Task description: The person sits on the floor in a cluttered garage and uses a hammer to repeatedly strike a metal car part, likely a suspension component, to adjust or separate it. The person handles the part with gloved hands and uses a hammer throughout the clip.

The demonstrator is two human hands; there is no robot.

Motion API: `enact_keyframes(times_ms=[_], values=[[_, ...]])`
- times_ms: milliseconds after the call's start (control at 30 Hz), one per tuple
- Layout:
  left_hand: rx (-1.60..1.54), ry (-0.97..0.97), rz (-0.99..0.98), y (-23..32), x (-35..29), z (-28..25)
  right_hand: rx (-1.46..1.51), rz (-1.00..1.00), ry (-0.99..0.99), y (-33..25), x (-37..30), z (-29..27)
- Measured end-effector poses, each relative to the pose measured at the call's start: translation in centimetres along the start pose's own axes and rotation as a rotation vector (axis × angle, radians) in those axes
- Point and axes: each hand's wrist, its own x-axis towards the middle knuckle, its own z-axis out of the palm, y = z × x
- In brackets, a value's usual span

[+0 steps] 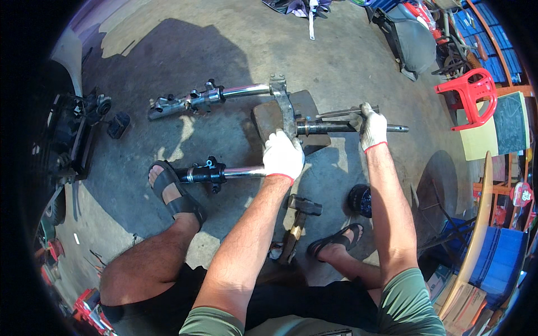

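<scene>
A motorcycle front fork lies on its side on the floor, one fork leg [213, 96] farther away and the other fork leg [216, 173] nearer me. Its clamp [286, 106] rests on a dark block [263, 120], and the steering stem [325, 127] points right. My left hand [283, 154], in a white glove, is closed over the near end of the clamp; its fingertips are partly hidden. My right hand [372, 127], also gloved, is closed around a slim metal bar-like tool [336, 113] beside the stem. The tool's exact kind is unclear.
Between my sandalled feet lies a hammer [296, 227] with a wooden handle. A round black part [360, 200] sits near my right forearm. A red plastic chair [473, 101] and blue bins [496, 252] stand at right; dark machinery [73, 134] is at left.
</scene>
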Motion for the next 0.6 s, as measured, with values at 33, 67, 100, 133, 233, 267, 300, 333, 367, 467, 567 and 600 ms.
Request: enact_keyframes(times_ms=[33, 67, 100, 133, 233, 267, 300, 333, 367, 467, 567, 600], values=[[0.006, 0.005, 0.005, 0.1, 0.0, 0.0, -0.015, 0.007, -0.013, -0.2, 0.2, -0.6], [0.000, -0.001, 0.003, 0.2, 0.0, 0.0, -0.031, 0.015, -0.027, -0.2, 0.3, -1.1], [-0.006, -0.007, 0.002, 0.2, 0.1, -0.1, -0.024, 0.031, -0.052, -0.1, 0.5, -1.4], [-0.008, -0.012, -0.001, 0.1, 0.1, -0.1, 0.000, 0.011, -0.040, -0.2, 0.3, -1.1], [-0.002, -0.010, 0.008, 0.0, 0.1, 0.0, 0.018, -0.022, -0.018, -0.2, 0.1, -0.7], [-0.001, -0.005, 0.007, 0.1, 0.1, 0.1, -0.011, -0.014, -0.020, 0.1, 0.3, -0.8], [0.000, 0.000, 0.006, 0.1, 0.1, 0.1, -0.040, -0.006, -0.020, 0.5, 0.4, -0.8], [0.001, 0.003, 0.005, 0.1, 0.1, 0.3, -0.041, -0.005, -0.062, 1.6, 0.2, -0.2], [0.007, 0.003, 0.001, -0.2, 0.1, 0.2, 0.004, 0.027, -0.049, 1.6, -0.2, 0.9], [0.013, -0.007, -0.003, 0.0, 0.1, 0.1, -0.002, 0.030, -0.012, 1.1, 0.4, 0.4], [-0.001, -0.013, -0.007, 0.5, 0.1, 0.2, -0.036, 0.025, -0.071, 1.8, 0.3, -0.3], [-0.014, -0.005, -0.010, 0.3, 0.0, 0.2, -0.040, 0.030, -0.105, 2.2, 0.0, -0.4]])
